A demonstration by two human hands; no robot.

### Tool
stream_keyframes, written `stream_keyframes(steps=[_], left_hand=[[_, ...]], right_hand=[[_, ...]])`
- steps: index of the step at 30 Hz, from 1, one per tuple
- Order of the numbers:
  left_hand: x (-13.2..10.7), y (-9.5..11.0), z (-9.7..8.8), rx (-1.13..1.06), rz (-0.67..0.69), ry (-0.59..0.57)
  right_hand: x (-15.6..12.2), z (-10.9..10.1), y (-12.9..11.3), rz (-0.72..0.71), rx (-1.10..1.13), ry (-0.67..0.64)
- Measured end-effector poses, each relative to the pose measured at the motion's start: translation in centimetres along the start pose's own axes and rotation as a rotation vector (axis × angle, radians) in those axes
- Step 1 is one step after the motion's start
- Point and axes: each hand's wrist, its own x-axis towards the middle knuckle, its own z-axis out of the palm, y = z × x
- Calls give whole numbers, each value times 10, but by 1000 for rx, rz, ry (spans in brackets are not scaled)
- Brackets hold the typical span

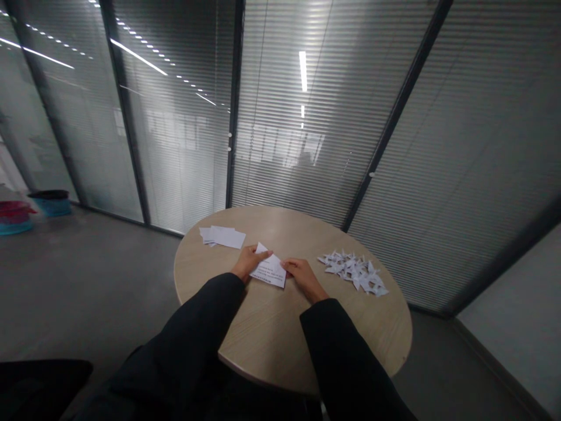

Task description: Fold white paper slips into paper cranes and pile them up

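Note:
Between my two hands is a white sheet of paper [270,271] with lines of printed text on its face. My left hand [249,262] grips its left edge, the thumb lying across the top of the sheet. At the opposite edge, my right hand [302,275] pinches the paper between thumb and fingers. A heap of folded white paper pieces with pointed tips [354,271] lies to the right of my right hand. Beyond my left hand rests a small stack of white paper sheets [224,236], loosely overlapping.
All of this is on a round wooden table [272,339]. Glass partitions with blinds [302,117] stand just behind it. On the floor at far left are a blue bin [51,204] and a pink and blue bin [15,217]. A dark object [41,383] shows at lower left.

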Motion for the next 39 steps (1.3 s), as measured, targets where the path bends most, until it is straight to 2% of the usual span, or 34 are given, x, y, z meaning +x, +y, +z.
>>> stream_keyframes(steps=[4, 8, 15, 23, 33, 39], left_hand=[[-1, 2, 1, -30, 12, 40], [-1, 4, 3, -31, 4, 57], [-3, 4, 3, -27, 17, 45], [-3, 2, 6, 69, 23, -50], [-11, 11, 9, 13, 16, -30], [-7, 10, 9, -14, -6, -25]], right_hand=[[0, 0, 0, 13, 29, 31], [1, -3, 1, -45, -28, 49], [-2, -3, -5, -92, -60, 51], [-5, 5, -9, -80, 16, 16], [-5, 5, -9, -85, 23, 23], [-7, 5, -11, -76, 3, 29]])
